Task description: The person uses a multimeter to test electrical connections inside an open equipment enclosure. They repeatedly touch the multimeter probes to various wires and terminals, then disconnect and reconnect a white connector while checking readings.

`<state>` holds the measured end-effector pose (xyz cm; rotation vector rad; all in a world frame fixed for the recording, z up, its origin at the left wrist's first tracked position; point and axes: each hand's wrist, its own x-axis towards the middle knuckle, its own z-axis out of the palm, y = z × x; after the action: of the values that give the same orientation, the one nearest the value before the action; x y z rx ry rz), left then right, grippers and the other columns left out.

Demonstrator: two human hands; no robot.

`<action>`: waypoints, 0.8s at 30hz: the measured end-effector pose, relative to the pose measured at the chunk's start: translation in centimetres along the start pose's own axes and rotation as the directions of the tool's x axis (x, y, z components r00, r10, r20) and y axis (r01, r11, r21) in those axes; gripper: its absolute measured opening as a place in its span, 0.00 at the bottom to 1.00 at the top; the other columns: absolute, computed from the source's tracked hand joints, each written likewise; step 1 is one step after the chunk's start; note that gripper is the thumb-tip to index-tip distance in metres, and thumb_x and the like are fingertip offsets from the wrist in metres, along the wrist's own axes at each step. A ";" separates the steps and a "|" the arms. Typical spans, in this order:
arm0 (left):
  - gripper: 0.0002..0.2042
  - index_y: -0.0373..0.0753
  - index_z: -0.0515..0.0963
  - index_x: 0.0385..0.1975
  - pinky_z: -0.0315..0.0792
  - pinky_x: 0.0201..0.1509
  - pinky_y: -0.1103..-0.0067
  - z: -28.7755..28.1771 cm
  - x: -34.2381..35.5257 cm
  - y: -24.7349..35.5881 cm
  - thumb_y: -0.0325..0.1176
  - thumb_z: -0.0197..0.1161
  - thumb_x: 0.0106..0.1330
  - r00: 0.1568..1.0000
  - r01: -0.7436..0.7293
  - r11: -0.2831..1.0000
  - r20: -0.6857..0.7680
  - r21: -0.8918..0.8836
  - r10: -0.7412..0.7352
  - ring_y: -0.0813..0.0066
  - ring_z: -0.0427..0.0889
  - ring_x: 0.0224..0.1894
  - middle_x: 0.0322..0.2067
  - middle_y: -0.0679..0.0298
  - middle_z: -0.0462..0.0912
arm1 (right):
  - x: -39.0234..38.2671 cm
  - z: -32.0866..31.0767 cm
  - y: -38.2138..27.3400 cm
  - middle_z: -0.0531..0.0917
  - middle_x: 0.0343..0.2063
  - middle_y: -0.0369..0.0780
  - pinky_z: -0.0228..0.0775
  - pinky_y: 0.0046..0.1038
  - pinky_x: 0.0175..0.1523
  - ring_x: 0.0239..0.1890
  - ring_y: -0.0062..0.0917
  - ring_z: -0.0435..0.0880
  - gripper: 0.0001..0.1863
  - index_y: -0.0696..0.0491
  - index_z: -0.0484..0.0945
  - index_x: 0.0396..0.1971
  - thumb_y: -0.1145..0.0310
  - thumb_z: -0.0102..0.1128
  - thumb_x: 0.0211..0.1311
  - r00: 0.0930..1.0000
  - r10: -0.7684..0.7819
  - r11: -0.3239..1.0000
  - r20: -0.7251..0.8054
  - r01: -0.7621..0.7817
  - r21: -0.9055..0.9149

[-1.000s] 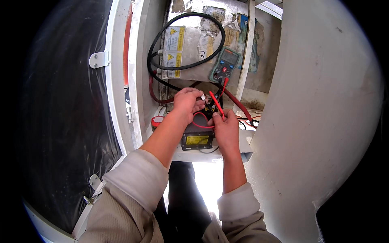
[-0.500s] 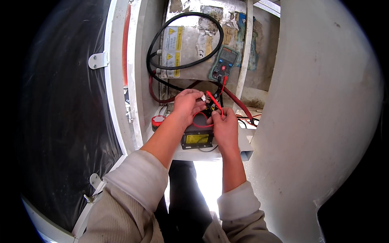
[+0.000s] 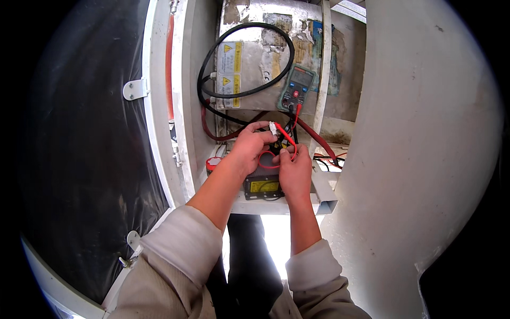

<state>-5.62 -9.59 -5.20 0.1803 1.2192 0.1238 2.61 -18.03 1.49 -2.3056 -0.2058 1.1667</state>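
Observation:
My left hand (image 3: 251,150) is closed in a pinch on a small white connector (image 3: 273,128). My right hand (image 3: 295,166) is closed on the red test probe (image 3: 287,134) and its lead, which loops between my hands. The probe's front end is at the connector; whether its tip is inside cannot be made out. Beyond my hands a multimeter (image 3: 296,86) with a green-grey case leans against a metal panel, red and black leads plugged into its lower end. Dark wires behind my fingers are partly hidden. Below my hands sits a dark box (image 3: 262,187) with a yellow label.
A thick black cable (image 3: 246,25) coils in front of the worn metal panel (image 3: 255,58). Thick red cable (image 3: 316,137) runs behind my hands. A red round item (image 3: 213,162) sits left of the box. A white frame (image 3: 183,101) and a pale curved wall (image 3: 409,138) flank the opening.
The probe's front end has met the white connector, where a gap showed before. My left fingers have closed further round the connector. The whole view has shifted slightly.

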 end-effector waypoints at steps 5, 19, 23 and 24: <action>0.26 0.37 0.64 0.58 0.77 0.47 0.74 -0.4 -0.5 0.4 0.18 0.60 0.58 0.998 0.050 0.998 0.049 -0.043 -0.048 0.70 0.80 0.43 0.44 0.57 0.80 | 0.0 0.3 0.5 0.83 0.24 0.40 0.70 0.24 0.36 0.28 0.19 0.80 0.06 0.59 0.71 0.35 0.71 0.53 0.66 1.000 -0.025 1.000 -0.015 0.025 0.005; 0.30 0.36 0.56 0.59 0.81 0.45 0.73 -0.7 -0.4 0.2 0.13 0.59 0.58 0.992 0.040 0.996 0.121 -0.077 -0.031 0.66 0.82 0.42 0.41 0.56 0.79 | 0.7 0.7 0.3 0.83 0.23 0.42 0.71 0.27 0.34 0.26 0.23 0.82 0.12 0.60 0.73 0.37 0.65 0.51 0.69 0.998 -0.055 0.997 -0.037 0.052 -0.058; 0.29 0.37 0.57 0.58 0.81 0.44 0.72 -0.5 -0.5 0.2 0.13 0.60 0.59 0.991 0.034 0.998 0.131 -0.053 -0.026 0.66 0.82 0.41 0.41 0.55 0.79 | 1.4 1.1 0.8 0.82 0.23 0.44 0.71 0.29 0.36 0.27 0.25 0.82 0.17 0.61 0.75 0.43 0.61 0.49 0.70 0.939 -0.281 0.935 -0.200 0.221 -0.277; 0.29 0.37 0.57 0.58 0.81 0.44 0.72 -0.4 -0.6 0.2 0.13 0.60 0.59 0.991 0.030 0.999 0.134 -0.043 -0.024 0.66 0.82 0.41 0.41 0.55 0.79 | 1.5 1.0 0.8 0.82 0.23 0.43 0.71 0.28 0.36 0.28 0.24 0.82 0.17 0.60 0.76 0.45 0.61 0.49 0.71 0.942 -0.269 0.941 -0.203 0.211 -0.265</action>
<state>-6.21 -9.43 -4.76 0.1310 1.0838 0.1138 2.67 -17.76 -0.47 -2.5168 -0.5517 0.7708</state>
